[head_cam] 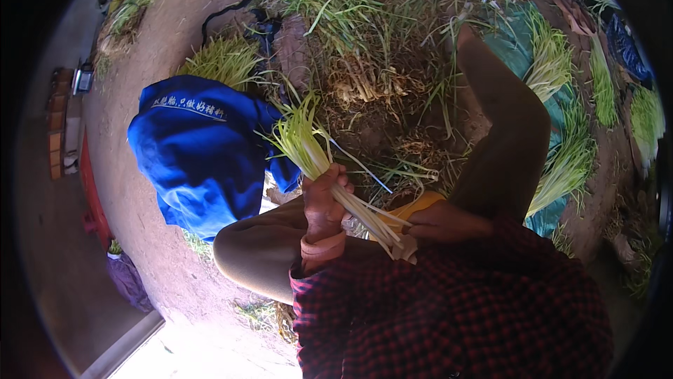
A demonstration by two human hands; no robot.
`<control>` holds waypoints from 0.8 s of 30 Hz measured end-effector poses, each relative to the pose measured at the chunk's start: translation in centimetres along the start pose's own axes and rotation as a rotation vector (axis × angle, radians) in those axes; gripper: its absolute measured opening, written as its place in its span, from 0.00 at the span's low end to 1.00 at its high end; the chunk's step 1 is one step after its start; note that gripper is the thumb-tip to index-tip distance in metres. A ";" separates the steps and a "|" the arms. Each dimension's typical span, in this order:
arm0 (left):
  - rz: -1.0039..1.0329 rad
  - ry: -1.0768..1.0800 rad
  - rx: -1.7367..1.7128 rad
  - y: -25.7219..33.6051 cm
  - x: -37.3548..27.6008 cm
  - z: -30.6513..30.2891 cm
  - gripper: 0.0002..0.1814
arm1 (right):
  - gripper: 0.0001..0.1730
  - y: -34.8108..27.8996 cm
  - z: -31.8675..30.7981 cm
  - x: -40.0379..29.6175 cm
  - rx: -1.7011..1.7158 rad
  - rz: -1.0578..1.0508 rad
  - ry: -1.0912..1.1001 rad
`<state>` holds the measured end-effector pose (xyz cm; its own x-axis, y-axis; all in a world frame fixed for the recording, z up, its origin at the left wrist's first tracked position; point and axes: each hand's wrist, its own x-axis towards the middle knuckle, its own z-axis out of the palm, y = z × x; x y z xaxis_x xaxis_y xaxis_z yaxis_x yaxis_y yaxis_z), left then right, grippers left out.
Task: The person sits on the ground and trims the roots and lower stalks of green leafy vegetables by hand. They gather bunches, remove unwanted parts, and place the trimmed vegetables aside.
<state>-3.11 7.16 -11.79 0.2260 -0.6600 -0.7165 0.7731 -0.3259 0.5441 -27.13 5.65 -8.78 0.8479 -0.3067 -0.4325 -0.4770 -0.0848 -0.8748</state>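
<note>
My left hand (323, 200) is closed round a bunch of pale-stemmed green stalks (310, 155), which look like young garlic or chives. Its leaves point up and left, and its white stem ends slant down to the right. At those ends, my right hand (447, 223) has its fingertips against a pale stem, seemingly pinching it; the fingers' far side is hidden. Something yellow (423, 203) lies just behind the right hand, partly covered. A large heap of leafy stalks (342, 16) with rooty bulb ends (363, 84) lies on the ground in front of me.
Blue cloth (205, 153) bearing writing covers something by my left knee. Behind it is a pile of yellow-green stalks (226, 61). More bundles (565, 168) rest on a green plastic sheet (507, 37) at right. My bent legs (505, 142) frame the work area.
</note>
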 end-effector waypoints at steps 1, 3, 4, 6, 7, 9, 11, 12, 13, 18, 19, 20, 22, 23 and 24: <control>0.024 0.012 -0.006 0.0 0.0 0.1 0.07 | 0.16 -0.2 -0.4 -0.5 0.055 0.024 0.009; 0.048 0.003 -0.011 0.5 0.0 -1.2 0.07 | 0.17 -0.9 -1.0 -1.1 0.166 0.056 0.014; 0.056 -0.009 -0.017 0.8 0.0 -1.4 0.07 | 0.16 -1.5 -1.6 -1.6 0.255 0.112 0.011; 0.108 -0.032 -0.011 1.4 -0.2 -1.2 0.08 | 0.15 -2.3 -2.6 -2.4 0.437 0.223 0.007; 0.133 -0.044 -0.006 1.6 -0.4 -1.0 0.09 | 0.15 -1.7 -3.0 -2.4 0.434 0.165 0.041; 0.107 -0.006 0.023 1.5 -0.3 -0.8 0.07 | 0.15 0.1 -3.6 -1.9 0.428 0.049 0.120; 0.094 -0.006 0.074 0.3 0.3 0.4 0.06 | 0.12 2.0 -2.8 -1.3 -0.496 0.127 0.444; 0.106 -0.015 0.111 -0.2 0.2 -0.1 0.05 | 0.11 3.4 -2.2 -0.4 -0.970 0.187 0.585; 0.128 -0.083 0.158 -0.8 0.5 -0.4 0.05 | 0.11 6.2 -1.0 0.8 -0.657 0.110 0.585; 0.300 -0.151 0.360 -0.2 -2.0 0.2 0.10 | 0.20 -4.7 -0.7 4.6 0.023 -0.154 0.365; 0.450 -0.184 0.468 -0.7 -2.3 0.8 0.11 | 0.20 -4.9 -0.6 4.6 0.030 -0.137 0.359; 0.325 -0.103 0.347 -0.9 -2.6 2.7 0.09 | 0.19 -5.0 -0.6 4.5 0.039 -0.116 0.360; 0.089 0.104 0.139 -1.1 -3.3 5.1 0.06 | 0.18 -3.9 0.1 4.9 -0.095 -0.027 0.316; 0.109 0.101 0.183 -1.8 -3.2 5.7 0.07 | 0.20 -3.1 0.7 4.9 -0.107 -0.028 0.375; 0.145 0.110 0.231 -2.0 -3.2 5.6 0.07 | 0.22 -2.7 1.3 5.2 -0.115 -0.047 0.426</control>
<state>-8.73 6.12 -8.12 0.3966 -0.6376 -0.6604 0.5757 -0.3877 0.7199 -21.11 5.49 -8.92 0.7094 -0.6615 -0.2433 -0.4834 -0.2055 -0.8509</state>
